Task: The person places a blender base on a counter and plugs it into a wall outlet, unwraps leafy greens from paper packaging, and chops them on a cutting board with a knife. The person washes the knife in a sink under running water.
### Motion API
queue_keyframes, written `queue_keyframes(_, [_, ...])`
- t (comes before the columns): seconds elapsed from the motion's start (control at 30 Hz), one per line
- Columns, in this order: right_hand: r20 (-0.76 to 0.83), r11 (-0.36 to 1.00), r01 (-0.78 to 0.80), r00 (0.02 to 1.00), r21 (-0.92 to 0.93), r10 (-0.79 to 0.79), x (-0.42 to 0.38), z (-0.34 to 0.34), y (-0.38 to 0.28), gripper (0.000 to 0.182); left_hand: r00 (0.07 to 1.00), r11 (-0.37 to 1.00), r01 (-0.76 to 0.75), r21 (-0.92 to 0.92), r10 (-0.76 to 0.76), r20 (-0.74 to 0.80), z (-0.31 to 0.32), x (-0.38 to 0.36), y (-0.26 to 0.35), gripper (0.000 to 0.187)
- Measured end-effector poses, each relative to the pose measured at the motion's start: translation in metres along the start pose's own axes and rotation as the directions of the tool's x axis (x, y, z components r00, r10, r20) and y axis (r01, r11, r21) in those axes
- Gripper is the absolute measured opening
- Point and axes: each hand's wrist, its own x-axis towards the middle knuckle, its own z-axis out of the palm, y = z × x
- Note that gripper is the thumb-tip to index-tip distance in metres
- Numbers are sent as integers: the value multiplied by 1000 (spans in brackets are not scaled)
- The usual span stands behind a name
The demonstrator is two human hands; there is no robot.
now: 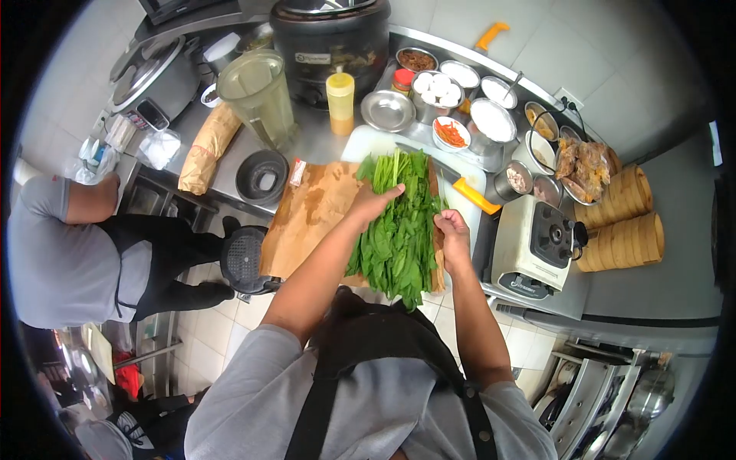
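A large bunch of leafy greens (395,238) lies lengthwise in front of me, stems at the far end. It rests on brown paper (307,222) that partly covers a white cutting board (469,170). My left hand (373,205) grips the bunch from its left side, thumb on top and the other fingers mostly hidden. At the right edge of the greens, my right hand (452,231) is closed in a pinch; what it holds is too small to make out. A knife with an orange handle (477,196) lies on the board just beyond the right hand.
A blender base (534,249) and bamboo steamers (621,241) stand right. Behind the board are a metal bowl (388,111), a squeeze bottle (340,103) and several ingredient containers. A blender jar (257,100) and black bowl (263,176) stand left. A co-worker (77,245) stands far left.
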Motion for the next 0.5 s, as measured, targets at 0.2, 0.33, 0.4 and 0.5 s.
queue_keyframes(0.2, [28, 973, -115, 993, 200, 112, -4, 10, -16, 6, 993, 993, -112, -44, 110, -44, -5, 5, -10, 72])
queue_keyframes(0.33, [97, 974, -133, 988, 182, 117, -2, 20, -18, 9, 991, 990, -127, 66, 130, -43, -14, 2, -13, 79])
queue_keyframes(0.4, [120, 975, -125, 987, 182, 104, -2, 28, -21, 10, 969, 973, -177, 149, 199, -145, -17, -6, -12, 86])
queue_keyframes(0.5, [144, 982, -102, 986, 158, 79, -4, 46, -28, 8, 977, 989, -145, 40, 149, -152, -25, -2, -13, 92])
